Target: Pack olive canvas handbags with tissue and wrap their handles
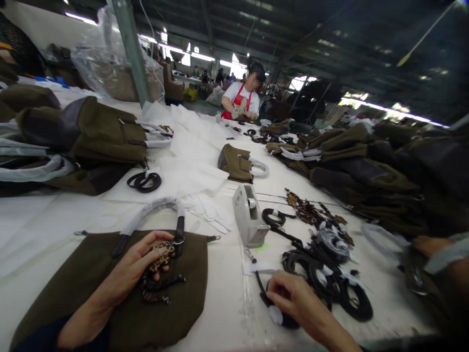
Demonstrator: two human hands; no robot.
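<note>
An olive-green handbag [190, 303] with dark trim lies flat in front of me, its wrapped handle [150, 205] standing up at the top. My left hand [134, 264] rests over the bag and holds a leopard-print charm [161, 257] between thumb and fingers, near the handle's metal ring. Dark brown dangling pieces [161, 286] hang below the charm onto the bag. To the right, my right hand [298, 298] has curled fingers closed at a black coiled strap [261, 288] with a metal clip. The fingertips partly hide that coil.
A grey tape dispenser [251, 220] stands between my hands. More coiled black straps [318, 274] and a heap of brown charms [311, 210] lie rightward. Olive bags are piled left [88, 132] and right [351, 151]. Another person's hand [432, 246] is at far right; a person in a red apron [244, 98] works opposite.
</note>
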